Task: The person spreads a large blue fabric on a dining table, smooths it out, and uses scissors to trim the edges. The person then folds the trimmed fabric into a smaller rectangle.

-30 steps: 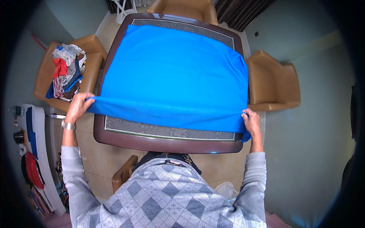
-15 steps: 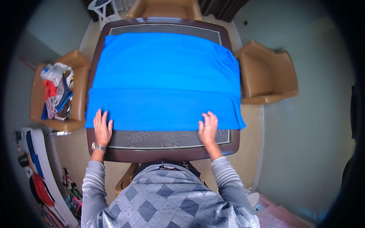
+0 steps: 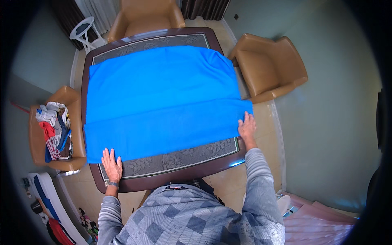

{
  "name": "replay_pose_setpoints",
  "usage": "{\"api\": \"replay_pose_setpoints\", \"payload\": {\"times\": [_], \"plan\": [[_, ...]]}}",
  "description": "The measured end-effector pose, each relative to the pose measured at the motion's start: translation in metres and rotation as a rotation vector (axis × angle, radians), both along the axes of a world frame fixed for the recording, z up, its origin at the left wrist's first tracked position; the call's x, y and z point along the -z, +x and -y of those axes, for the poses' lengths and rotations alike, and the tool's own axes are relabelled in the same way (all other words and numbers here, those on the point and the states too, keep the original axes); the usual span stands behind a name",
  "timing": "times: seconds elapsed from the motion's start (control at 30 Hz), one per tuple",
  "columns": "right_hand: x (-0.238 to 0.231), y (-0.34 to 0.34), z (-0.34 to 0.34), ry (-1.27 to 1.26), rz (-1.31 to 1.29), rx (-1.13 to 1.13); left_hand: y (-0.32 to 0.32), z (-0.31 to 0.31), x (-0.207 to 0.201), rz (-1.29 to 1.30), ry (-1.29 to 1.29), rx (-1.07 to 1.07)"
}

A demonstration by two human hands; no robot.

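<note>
A large bright blue cloth (image 3: 159,98) lies spread over a dark wooden table (image 3: 171,179) with a grey patterned top. Its near edge is folded back into a band across the table. My left hand (image 3: 111,164) rests flat, fingers apart, at the near left corner of the cloth. My right hand (image 3: 247,126) lies flat on the near right corner, at the table's right edge. Neither hand grips anything.
Tan armchairs stand at the far side (image 3: 143,16), the right (image 3: 269,67) and the left (image 3: 57,130); the left one holds a pile of mixed clothes (image 3: 53,130). A small white side table (image 3: 83,30) is at the far left.
My hands let go of the lifted near edge, laid it folded onto the table, then slid outward along the fold to its two corners.
</note>
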State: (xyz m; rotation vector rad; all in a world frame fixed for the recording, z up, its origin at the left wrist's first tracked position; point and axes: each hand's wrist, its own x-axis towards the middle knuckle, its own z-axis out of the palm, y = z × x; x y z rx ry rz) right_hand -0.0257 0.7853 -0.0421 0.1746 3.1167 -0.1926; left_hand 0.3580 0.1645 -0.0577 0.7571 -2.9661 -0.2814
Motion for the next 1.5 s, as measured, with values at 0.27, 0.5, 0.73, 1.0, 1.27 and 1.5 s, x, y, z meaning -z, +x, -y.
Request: {"api": "replay_pose_setpoints", "payload": {"times": [0.27, 0.5, 0.73, 1.0, 1.27, 1.5], "plan": [[0.006, 0.002, 0.076, -0.129, -0.198, -0.25, -0.001, -0.002, -0.004, 0.069, 0.001, -0.017], [0.001, 0.096, 0.121, -0.359, -0.107, -0.495, 0.025, -0.006, -0.019, 0.126, 0.043, 0.038], [-0.003, 0.119, 0.06, -0.271, -0.04, -0.419, 0.059, 0.019, -0.013, 0.145, 0.034, -0.035], [-0.022, 0.104, 0.036, -0.199, 0.022, -0.523, 0.047, 0.039, -0.003, -0.134, -0.035, 0.018], [-0.006, 0.104, 0.037, -0.293, -0.19, -0.48, 0.038, 0.054, -0.032, -0.258, 0.022, 0.12], [-0.022, 0.186, 0.033, -0.316, -0.126, -0.495, 0.113, 0.059, -0.064, -0.32, 0.024, 0.13]]}}
